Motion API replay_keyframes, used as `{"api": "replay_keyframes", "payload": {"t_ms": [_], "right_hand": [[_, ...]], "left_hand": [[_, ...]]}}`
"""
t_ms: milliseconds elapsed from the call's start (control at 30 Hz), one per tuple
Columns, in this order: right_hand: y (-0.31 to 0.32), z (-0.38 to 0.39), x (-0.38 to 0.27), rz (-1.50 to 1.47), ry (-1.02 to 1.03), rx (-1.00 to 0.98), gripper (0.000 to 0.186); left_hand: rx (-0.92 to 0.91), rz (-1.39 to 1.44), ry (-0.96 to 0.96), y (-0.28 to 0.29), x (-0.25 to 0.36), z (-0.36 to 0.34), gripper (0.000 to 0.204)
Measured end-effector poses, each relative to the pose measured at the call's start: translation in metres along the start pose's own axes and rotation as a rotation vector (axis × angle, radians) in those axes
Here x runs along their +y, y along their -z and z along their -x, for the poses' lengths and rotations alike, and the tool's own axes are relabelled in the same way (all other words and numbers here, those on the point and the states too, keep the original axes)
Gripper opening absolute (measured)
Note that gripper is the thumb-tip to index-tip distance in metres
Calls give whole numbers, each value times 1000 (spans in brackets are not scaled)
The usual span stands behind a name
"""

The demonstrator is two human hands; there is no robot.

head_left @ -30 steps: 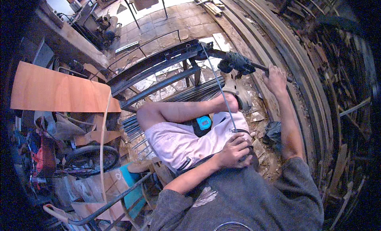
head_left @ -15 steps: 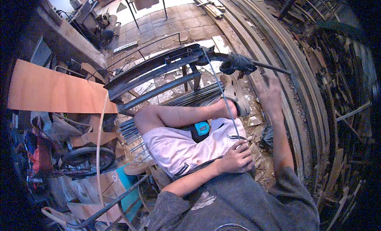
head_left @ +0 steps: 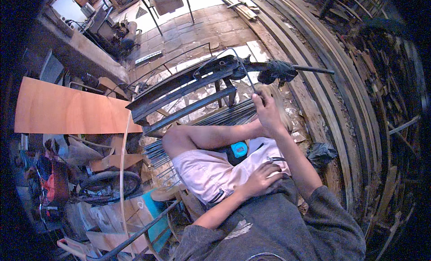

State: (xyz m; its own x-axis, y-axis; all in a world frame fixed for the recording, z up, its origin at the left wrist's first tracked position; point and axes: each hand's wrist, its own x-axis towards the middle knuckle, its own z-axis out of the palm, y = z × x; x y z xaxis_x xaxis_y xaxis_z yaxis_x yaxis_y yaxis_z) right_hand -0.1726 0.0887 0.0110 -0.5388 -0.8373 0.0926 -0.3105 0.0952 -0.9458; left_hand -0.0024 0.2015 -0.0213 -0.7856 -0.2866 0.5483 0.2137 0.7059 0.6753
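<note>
My right hand (head_left: 268, 113) is closed on a thin metal rod (head_left: 247, 74), pinching it near its lower end. Above that grip, the rod runs up to a dark metal bending bench (head_left: 184, 79) and curves over at its end. A lever bar (head_left: 314, 70) with black plastic (head_left: 277, 71) wrapped around it sticks out to the right of the bench. My left hand (head_left: 259, 179) lies on my lap, fingers slightly apart, with nothing seen in it. Between my folded legs sits a blue tape measure (head_left: 239, 149).
A bundle of thin rods (head_left: 164, 149) lies under the bench. Long timber planks (head_left: 310, 41) stretch along the right, beside scrap wood (head_left: 390, 81). On the left are an orange-brown board (head_left: 76, 106) and a bicycle wheel (head_left: 110, 187). A black plastic bag (head_left: 321, 153) lies by my right arm.
My right hand has come in from the right and taken hold of the rod near the bench. The left hand has let go of the rod's lower end, which has swung up, and rests on my lap.
</note>
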Motion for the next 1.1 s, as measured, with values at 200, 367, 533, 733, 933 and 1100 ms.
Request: {"api": "replay_keyframes", "payload": {"t_ms": [200,367,533,733,933,1100], "right_hand": [[42,-14,-87,307,374,-378,17],[66,-56,-78,426,194,-586,20],[50,-101,-58,495,226,-680,22],[50,-137,-44,523,237,-633,23],[39,-151,-62,475,488,-587,29],[24,-166,-65,546,546,-492,20]], "left_hand": [[1012,-193,384,111,-19,-1,26],[705,-80,595,222,-86,-55,33],[526,606,760,207,-100,-65,27],[536,559,756,183,-109,-73,30],[752,483,765,189,-98,-72,38],[852,418,788,194,-104,-80,41]]}}
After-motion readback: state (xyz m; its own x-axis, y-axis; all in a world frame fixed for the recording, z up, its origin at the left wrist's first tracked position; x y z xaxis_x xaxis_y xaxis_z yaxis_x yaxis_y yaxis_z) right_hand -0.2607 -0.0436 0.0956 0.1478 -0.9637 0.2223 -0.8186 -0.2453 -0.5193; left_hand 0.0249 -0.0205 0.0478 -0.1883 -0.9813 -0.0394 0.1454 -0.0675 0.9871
